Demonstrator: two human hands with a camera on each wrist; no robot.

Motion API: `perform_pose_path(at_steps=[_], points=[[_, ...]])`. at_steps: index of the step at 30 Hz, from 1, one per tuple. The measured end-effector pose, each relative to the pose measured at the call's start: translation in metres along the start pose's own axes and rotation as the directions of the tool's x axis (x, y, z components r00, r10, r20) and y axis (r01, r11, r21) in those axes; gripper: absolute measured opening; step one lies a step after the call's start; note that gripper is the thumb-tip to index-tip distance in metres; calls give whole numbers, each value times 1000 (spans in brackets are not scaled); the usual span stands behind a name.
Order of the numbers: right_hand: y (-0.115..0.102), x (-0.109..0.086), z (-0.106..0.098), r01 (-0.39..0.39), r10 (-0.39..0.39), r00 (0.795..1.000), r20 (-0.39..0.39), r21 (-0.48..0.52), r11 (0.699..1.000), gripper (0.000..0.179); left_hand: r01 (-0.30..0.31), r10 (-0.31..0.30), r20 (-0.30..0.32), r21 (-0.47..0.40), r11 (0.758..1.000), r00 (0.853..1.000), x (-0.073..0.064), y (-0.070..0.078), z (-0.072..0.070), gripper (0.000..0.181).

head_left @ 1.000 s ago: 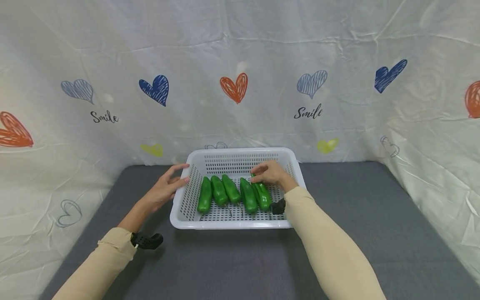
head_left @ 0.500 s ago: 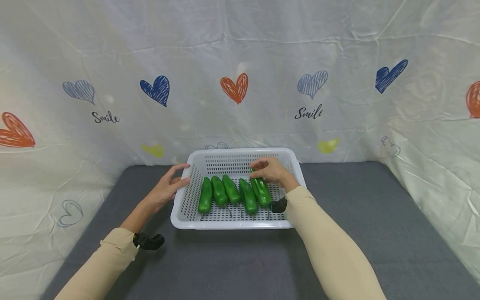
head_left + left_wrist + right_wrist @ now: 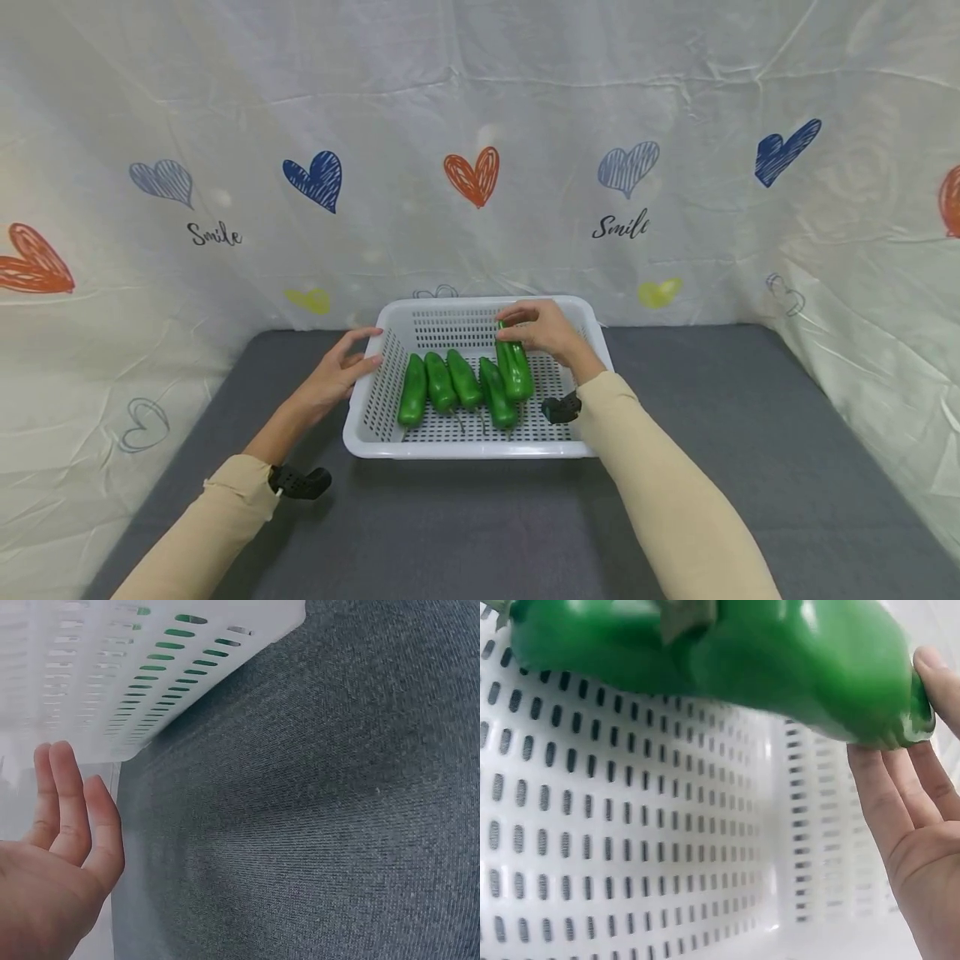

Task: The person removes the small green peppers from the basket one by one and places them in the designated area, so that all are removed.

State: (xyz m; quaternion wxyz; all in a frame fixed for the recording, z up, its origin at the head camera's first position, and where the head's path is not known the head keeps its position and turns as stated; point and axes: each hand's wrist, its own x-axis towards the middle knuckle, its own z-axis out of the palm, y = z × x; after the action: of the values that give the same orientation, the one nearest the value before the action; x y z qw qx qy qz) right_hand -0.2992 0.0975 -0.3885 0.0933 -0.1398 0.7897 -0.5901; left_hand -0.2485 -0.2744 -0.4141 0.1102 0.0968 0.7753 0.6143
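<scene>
A white slotted plastic basket (image 3: 465, 451) stands on the table, with several long green peppers (image 3: 412, 392) side by side in its left and middle part. My right hand (image 3: 546, 328) pinches the far, narrow end of the rightmost green pepper (image 3: 514, 373) between thumb and fingers. In the right wrist view this pepper (image 3: 810, 667) is tilted up from the basket floor, its fat stem end toward the camera. At the basket's left rim, my left hand (image 3: 328, 382) touches with thumb and forefinger; in the left wrist view its other fingers (image 3: 67, 791) lie loosely along the outer wall.
A dark grey cloth (image 3: 465, 533) covers the table. Behind it and at both sides hangs a pale curtain (image 3: 540, 100) printed with hearts and "Smile". Black wrist cameras (image 3: 300, 482) sit on both wrists. The basket's raised walls surround the peppers.
My right hand has moved away from me, toward the basket's back, lifting and drawing the rightmost pepper with it. My left hand stays at the rim; the other peppers lie still.
</scene>
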Motion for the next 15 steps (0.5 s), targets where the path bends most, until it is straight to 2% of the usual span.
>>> perform_pose_path(at_steps=[5,10,15], points=[[-11,-2,-6,44,-44,999,6,-44,998,41,-2,2,10,-38,999,1000,0,1,2,57],[-22,-4,-18,107,-104,994,33,-87,990,41,-15,15,-4,-25,1000,1000,1,1,4,54],[-31,-9,-33,138,-136,990,44,-45,989,43,-19,19,-21,-22,1000,1000,1,1,5,53]])
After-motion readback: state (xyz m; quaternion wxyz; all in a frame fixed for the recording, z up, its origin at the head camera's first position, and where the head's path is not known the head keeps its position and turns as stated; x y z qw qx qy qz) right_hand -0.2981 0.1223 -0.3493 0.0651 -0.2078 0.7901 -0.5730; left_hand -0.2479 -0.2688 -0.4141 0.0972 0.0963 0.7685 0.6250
